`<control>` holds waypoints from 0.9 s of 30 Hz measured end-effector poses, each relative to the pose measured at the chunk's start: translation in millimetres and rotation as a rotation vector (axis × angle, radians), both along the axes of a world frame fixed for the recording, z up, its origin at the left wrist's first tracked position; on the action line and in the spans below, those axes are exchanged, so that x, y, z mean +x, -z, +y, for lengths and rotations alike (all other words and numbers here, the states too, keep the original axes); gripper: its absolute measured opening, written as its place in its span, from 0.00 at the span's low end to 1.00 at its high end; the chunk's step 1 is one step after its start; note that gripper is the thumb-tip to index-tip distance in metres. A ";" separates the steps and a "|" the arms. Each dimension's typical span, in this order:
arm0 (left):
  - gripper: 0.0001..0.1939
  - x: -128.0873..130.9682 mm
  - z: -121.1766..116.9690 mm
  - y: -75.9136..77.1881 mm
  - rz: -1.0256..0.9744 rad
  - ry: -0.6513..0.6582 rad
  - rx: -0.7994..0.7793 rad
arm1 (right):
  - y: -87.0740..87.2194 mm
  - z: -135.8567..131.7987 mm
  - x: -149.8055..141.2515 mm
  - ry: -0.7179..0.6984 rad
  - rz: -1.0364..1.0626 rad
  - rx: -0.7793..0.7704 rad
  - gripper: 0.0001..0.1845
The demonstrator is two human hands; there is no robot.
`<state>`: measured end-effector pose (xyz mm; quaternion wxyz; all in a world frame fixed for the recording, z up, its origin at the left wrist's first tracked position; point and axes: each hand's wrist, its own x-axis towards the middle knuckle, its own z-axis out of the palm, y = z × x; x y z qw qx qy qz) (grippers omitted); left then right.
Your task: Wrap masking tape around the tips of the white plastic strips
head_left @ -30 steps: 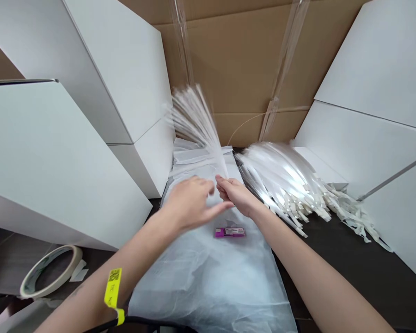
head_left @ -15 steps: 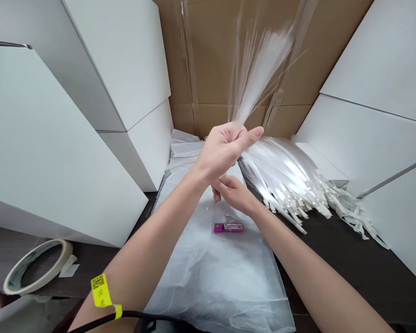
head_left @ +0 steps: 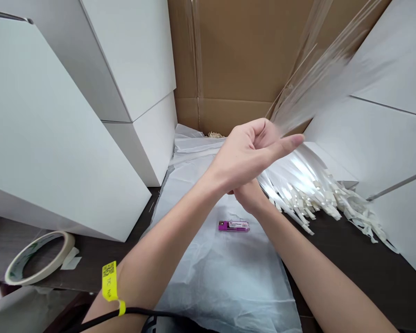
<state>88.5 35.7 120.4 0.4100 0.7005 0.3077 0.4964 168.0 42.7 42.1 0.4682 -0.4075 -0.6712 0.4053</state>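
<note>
Head view: left hand point(head_left: 254, 152) curls around fine translucent strands point(head_left: 308, 95); right hand point(head_left: 251, 196) mostly hidden, state unclear. Purple rectangular pack point(head_left: 223, 225) bears illegible white label point(head_left: 238, 225).

A yellow tag point(head_left: 110, 281), printed with a black square code and lettering, is looped around a black cable point(head_left: 138, 311) at the bare left forearm point(head_left: 180, 222).

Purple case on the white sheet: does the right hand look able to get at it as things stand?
Probably yes: the purple case lies uncovered on the white sheet, close to the right hand. But the left hand hides its fingers, so whether they are free is unclear.
</note>
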 end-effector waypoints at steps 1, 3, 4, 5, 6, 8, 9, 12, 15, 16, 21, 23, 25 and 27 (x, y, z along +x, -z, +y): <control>0.26 0.8 -1.9 -3.0 -0.007 -0.002 0.021 | -2.9 0.6 -1.0 0.009 -0.006 0.039 0.01; 0.24 1.0 -4.3 -6.2 -0.005 -0.006 0.049 | -6.2 2.5 -2.1 -0.031 -0.033 0.095 0.03; 0.24 0.5 -4.6 -5.9 0.004 -0.008 0.054 | -5.9 3.6 -2.3 -0.067 -0.047 0.103 0.03; 0.23 -0.3 -4.2 -4.3 0.016 -0.012 0.050 | -4.3 4.6 -2.3 -0.104 -0.058 0.099 0.02; 0.23 -1.2 -3.2 -1.4 0.029 -0.017 0.040 | -1.4 5.5 -2.3 -0.138 -0.064 0.091 0.03; 0.24 -3.3 -0.6 6.3 0.046 -0.026 0.006 | 7.1 6.9 -2.4 -0.179 -0.059 0.089 0.03; 0.25 -4.4 0.6 10.1 0.049 -0.026 -0.013 | 12.2 7.5 -2.7 -0.189 -0.049 0.087 0.03; 0.27 -7.9 3.4 16.1 0.035 -0.022 -0.059 | 27.6 9.7 -4.4 -0.220 -0.007 0.011 0.06; 0.29 -13.5 6.5 14.3 -0.011 -0.049 -0.090 | 39.4 12.5 -6.1 -0.280 0.012 -0.098 0.18; 0.30 -16.1 7.9 13.4 -0.037 -0.070 -0.095 | 42.0 13.2 -6.6 -0.296 0.014 -0.112 0.21; 0.28 -29.8 12.1 17.5 -0.141 -0.198 -0.132 | 50.2 12.2 -10.9 -0.280 0.030 -0.109 0.27; 0.27 -33.1 12.1 21.6 -0.129 -0.225 -0.158 | 52.3 11.2 -13.5 -0.288 0.013 -0.114 0.28; 0.26 -36.1 13.5 25.2 -0.101 -0.251 -0.169 | 50.5 11.8 -14.5 -0.270 -0.021 -0.122 0.29; 0.25 -42.3 16.9 28.3 -0.062 -0.306 -0.161 | 42.1 14.7 -11.0 -0.219 -0.083 -0.151 0.29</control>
